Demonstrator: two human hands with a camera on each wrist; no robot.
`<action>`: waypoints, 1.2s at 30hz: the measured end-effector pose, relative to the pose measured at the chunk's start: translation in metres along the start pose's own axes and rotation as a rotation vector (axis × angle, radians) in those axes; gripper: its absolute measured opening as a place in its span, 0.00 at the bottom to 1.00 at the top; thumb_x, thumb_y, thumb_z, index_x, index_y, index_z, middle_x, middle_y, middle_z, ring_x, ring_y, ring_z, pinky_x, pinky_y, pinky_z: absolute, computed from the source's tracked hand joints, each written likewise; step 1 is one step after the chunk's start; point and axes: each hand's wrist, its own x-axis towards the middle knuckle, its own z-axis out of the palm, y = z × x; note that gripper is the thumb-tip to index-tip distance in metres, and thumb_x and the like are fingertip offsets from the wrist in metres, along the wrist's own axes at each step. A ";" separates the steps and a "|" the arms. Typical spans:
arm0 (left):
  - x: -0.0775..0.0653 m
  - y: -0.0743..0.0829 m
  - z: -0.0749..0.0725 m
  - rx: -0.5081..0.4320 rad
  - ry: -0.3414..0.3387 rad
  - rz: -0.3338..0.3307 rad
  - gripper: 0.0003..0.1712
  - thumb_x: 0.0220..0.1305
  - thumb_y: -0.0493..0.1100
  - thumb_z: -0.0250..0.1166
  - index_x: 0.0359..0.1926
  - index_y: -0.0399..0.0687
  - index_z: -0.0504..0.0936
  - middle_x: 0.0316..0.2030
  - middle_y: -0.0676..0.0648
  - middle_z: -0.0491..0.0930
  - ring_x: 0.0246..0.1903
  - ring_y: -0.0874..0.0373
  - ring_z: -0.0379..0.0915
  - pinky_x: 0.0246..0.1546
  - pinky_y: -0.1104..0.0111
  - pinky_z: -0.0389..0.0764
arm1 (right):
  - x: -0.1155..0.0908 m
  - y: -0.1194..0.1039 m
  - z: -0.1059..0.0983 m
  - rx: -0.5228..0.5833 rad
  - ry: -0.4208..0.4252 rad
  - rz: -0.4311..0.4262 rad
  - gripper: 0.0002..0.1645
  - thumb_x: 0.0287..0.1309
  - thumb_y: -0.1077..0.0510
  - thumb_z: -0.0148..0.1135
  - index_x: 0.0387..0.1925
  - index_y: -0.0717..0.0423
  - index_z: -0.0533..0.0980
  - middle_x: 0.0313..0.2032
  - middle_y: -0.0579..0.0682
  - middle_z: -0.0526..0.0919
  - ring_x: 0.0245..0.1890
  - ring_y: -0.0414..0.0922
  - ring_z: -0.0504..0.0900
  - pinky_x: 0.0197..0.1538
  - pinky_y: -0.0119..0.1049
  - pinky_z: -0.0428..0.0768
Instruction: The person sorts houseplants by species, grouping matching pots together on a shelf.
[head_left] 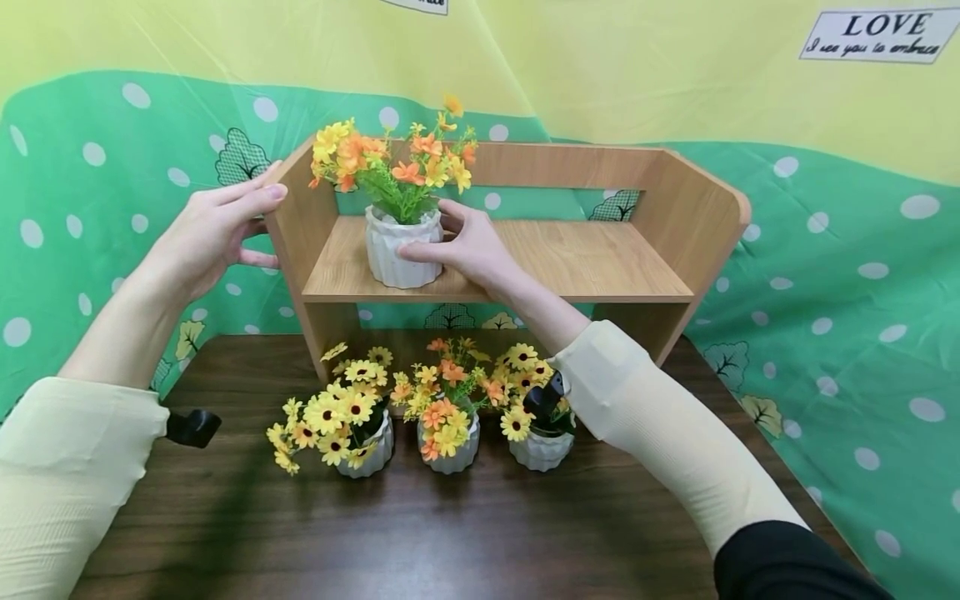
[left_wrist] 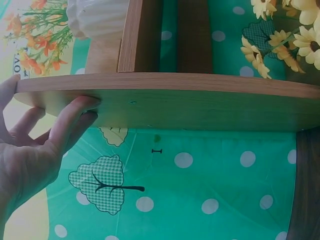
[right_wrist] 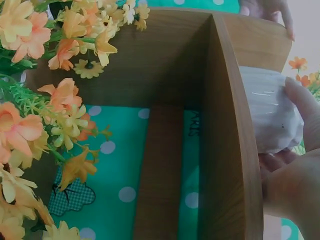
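Note:
Orange and yellow artificial flowers rise from a white ribbed flower pot (head_left: 401, 254) near the left end of the wooden shelf's upper board (head_left: 570, 258). My right hand (head_left: 480, 246) grips this pot from its right side, thumb across the front and fingers behind. In the right wrist view the same pot (right_wrist: 272, 110) shows between thumb and fingers, partly covered by the hand. At the shelf's left side panel (head_left: 303, 225), my left hand (head_left: 217, 225) holds the edge. The left wrist view has its fingers (left_wrist: 75, 110) bent against the panel's outer face.
Below, three potted flowers stand in a row before the shelf: a yellow one (head_left: 348, 417), an orange-yellow one (head_left: 446, 417) and another yellow one (head_left: 536, 400). They share the dark wooden table (head_left: 375, 533). A green and yellow dotted cloth (head_left: 825, 292) hangs behind.

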 end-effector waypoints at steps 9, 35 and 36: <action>0.000 0.000 -0.004 -0.035 -0.015 -0.003 0.38 0.77 0.57 0.58 0.81 0.60 0.55 0.81 0.67 0.44 0.79 0.37 0.48 0.36 0.65 0.90 | -0.009 0.004 -0.006 0.026 0.006 0.038 0.52 0.57 0.53 0.75 0.79 0.45 0.60 0.75 0.53 0.69 0.73 0.49 0.72 0.74 0.45 0.75; 0.003 0.003 -0.005 -0.008 -0.070 -0.098 0.40 0.77 0.62 0.54 0.82 0.62 0.53 0.81 0.48 0.48 0.72 0.41 0.58 0.42 0.64 0.91 | -0.057 0.009 -0.032 0.045 -0.021 -0.032 0.38 0.65 0.53 0.68 0.74 0.42 0.67 0.71 0.53 0.73 0.69 0.50 0.77 0.70 0.51 0.77; 0.003 0.002 -0.005 0.008 -0.067 -0.104 0.40 0.76 0.63 0.54 0.82 0.62 0.53 0.81 0.47 0.48 0.72 0.42 0.59 0.42 0.64 0.91 | -0.057 0.009 -0.033 0.042 -0.022 -0.035 0.38 0.65 0.53 0.68 0.74 0.42 0.67 0.71 0.54 0.73 0.69 0.50 0.77 0.70 0.51 0.78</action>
